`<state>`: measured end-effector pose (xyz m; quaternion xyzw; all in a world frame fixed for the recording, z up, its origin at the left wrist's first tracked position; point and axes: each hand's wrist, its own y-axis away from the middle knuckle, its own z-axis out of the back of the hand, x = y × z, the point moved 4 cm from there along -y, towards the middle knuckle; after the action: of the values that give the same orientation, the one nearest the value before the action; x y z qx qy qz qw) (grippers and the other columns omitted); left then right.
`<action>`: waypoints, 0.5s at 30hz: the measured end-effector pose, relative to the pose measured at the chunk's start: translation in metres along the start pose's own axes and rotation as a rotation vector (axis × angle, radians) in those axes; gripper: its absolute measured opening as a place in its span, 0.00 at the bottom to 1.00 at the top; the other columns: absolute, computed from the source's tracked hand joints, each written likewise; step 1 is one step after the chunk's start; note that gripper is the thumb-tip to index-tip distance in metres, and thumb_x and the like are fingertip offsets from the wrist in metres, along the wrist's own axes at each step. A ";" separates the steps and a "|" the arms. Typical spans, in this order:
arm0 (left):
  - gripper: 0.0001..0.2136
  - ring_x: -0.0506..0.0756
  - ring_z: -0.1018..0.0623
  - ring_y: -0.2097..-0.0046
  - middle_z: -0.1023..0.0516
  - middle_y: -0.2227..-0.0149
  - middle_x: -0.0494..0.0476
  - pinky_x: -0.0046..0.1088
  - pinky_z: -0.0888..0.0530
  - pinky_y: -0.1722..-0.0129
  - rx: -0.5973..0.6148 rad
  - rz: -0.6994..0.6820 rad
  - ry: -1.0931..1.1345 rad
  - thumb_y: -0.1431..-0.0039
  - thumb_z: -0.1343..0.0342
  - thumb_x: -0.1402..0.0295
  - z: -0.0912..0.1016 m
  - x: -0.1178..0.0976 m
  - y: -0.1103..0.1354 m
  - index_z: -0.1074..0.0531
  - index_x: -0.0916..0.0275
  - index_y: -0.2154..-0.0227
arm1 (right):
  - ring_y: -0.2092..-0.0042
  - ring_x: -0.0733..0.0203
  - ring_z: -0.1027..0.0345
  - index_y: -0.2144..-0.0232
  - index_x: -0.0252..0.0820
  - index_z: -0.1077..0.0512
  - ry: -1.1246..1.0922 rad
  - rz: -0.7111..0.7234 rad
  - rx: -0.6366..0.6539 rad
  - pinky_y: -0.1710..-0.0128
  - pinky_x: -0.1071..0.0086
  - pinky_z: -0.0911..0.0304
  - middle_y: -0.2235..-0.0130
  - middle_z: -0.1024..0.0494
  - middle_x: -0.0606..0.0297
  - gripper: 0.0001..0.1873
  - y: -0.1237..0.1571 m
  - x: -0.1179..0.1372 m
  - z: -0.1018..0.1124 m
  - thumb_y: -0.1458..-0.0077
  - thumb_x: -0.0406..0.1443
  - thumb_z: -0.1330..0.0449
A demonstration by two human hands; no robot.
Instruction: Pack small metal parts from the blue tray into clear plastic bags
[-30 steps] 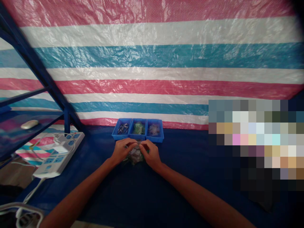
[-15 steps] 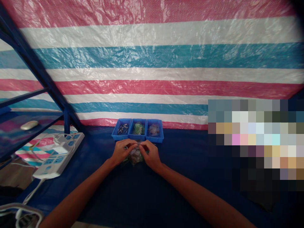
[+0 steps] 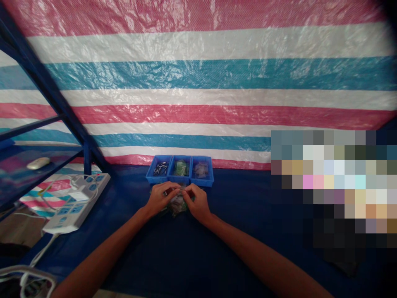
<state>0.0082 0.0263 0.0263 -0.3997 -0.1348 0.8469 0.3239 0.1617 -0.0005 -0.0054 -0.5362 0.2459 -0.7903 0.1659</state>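
Observation:
My left hand [image 3: 159, 199] and my right hand [image 3: 197, 203] meet at the fingertips, just in front of three small blue bins. Thumb and forefinger of each are pinched together; whatever lies between them is too small to make out. Directly below the fingertips, on the dark blue table, is a clear, crinkled plastic bag [image 3: 178, 207] with pale and greenish contents, partly covered by both hands. The left bin [image 3: 149, 179] has thin metal pin-like pieces in it. Green pieces fill the middle bin [image 3: 180, 180], and translucent pale ones lie in the right bin [image 3: 202, 182].
A white power strip [image 3: 62, 225] with plugs and cables lies on the left. Beyond it, a white computer mouse [image 3: 38, 163] rests on a shelf beside a blue metal frame [image 3: 72, 120]. Striped plastic sheeting [image 3: 198, 74] hangs behind the table. The right side is blurred out by pixelation.
Both hands stay in the same place, pinched together above the bag. Only a slight shift at the fingertips shows; the bins and bag have not moved.

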 end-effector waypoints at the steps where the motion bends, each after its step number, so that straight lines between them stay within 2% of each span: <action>1: 0.09 0.50 0.24 0.69 0.21 0.64 0.57 0.24 0.28 0.67 -0.003 0.011 0.014 0.42 0.46 0.64 0.000 0.001 0.000 0.25 0.64 0.64 | 0.73 0.65 0.39 0.75 0.40 0.33 -0.006 -0.001 0.003 0.71 0.73 0.43 0.75 0.32 0.67 0.11 0.000 0.000 0.000 0.43 0.38 0.47; 4: 0.10 0.49 0.26 0.73 0.22 0.65 0.56 0.24 0.28 0.70 -0.023 0.078 0.118 0.43 0.45 0.63 -0.001 0.005 0.000 0.26 0.64 0.63 | 0.70 0.64 0.37 0.71 0.39 0.30 -0.034 -0.001 0.019 0.69 0.72 0.41 0.72 0.29 0.65 0.11 0.000 -0.001 -0.001 0.42 0.38 0.48; 7: 0.13 0.47 0.28 0.78 0.24 0.71 0.53 0.23 0.29 0.75 -0.027 0.162 0.292 0.43 0.45 0.62 -0.002 0.008 -0.001 0.29 0.64 0.59 | 0.69 0.63 0.35 0.63 0.40 0.29 -0.077 -0.017 0.019 0.67 0.71 0.39 0.69 0.28 0.63 0.11 0.001 -0.003 -0.001 0.40 0.37 0.51; 11: 0.17 0.47 0.30 0.80 0.31 0.78 0.46 0.21 0.32 0.79 0.006 0.238 0.503 0.44 0.45 0.62 -0.003 0.006 -0.004 0.36 0.63 0.54 | 0.70 0.64 0.35 0.46 0.41 0.39 -0.139 -0.051 -0.057 0.68 0.71 0.37 0.63 0.29 0.62 0.19 0.002 -0.006 0.001 0.40 0.35 0.53; 13: 0.18 0.47 0.31 0.81 0.32 0.78 0.45 0.20 0.34 0.81 0.022 0.256 0.567 0.44 0.44 0.62 -0.004 0.004 -0.005 0.39 0.62 0.53 | 0.68 0.64 0.35 0.47 0.42 0.38 -0.132 -0.023 -0.068 0.68 0.71 0.37 0.60 0.30 0.61 0.19 0.002 -0.005 0.001 0.41 0.33 0.52; 15: 0.19 0.46 0.31 0.81 0.33 0.78 0.45 0.20 0.35 0.81 0.042 0.268 0.601 0.44 0.44 0.62 -0.005 0.004 -0.006 0.40 0.62 0.53 | 0.65 0.63 0.34 0.51 0.43 0.33 -0.110 0.007 -0.061 0.68 0.71 0.36 0.57 0.32 0.59 0.17 0.001 -0.004 0.001 0.43 0.33 0.49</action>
<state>0.0131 0.0329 0.0237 -0.6391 0.0378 0.7287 0.2432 0.1644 0.0007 -0.0082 -0.5829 0.2624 -0.7510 0.1654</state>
